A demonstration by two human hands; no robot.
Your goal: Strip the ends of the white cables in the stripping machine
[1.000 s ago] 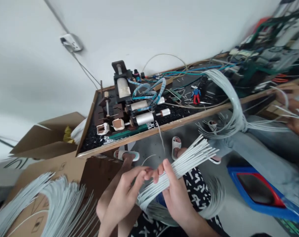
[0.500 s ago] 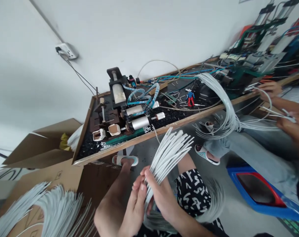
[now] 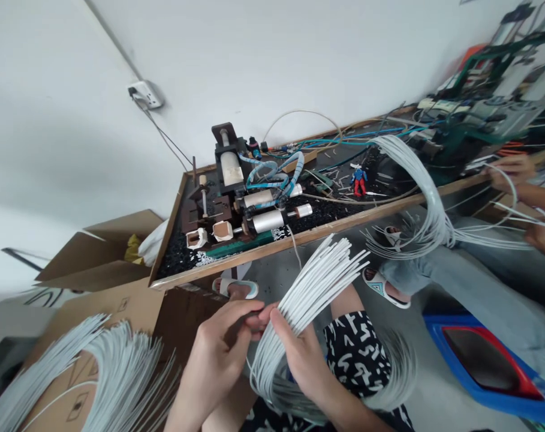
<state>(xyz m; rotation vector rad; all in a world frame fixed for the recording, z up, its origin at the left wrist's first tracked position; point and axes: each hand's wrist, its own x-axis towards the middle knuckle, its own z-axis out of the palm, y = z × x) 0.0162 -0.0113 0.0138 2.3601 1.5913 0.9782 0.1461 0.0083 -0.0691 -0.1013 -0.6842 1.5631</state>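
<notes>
A thick bundle of white cables [image 3: 319, 276] fans out at its upper ends and curves down over my lap. My right hand [image 3: 299, 348] is wrapped round the bundle below the fanned ends. Just left of it, my left hand [image 3: 225, 339] is closed, with thumb and fingertips together near my right fingers at the bundle's edge. Whatever lies between the left fingertips is too small to make out. The lower part of the bundle loops beneath both hands, partly hidden by my right forearm.
Ahead is a wood-edged bench [image 3: 254, 255] with metal cylinders [image 3: 267, 221], hoses and a toy figure [image 3: 358, 180]. More cables [image 3: 119, 372] lie on a cardboard box [image 3: 132, 306] at left. At right, another person's hands [image 3: 515, 171] hold cables near a blue and red object [image 3: 492, 366].
My left hand has come off the bundle's side and risen, its back now turned up and fingertips together. My right hand still grips the bundle. The whole view has shifted slightly.
</notes>
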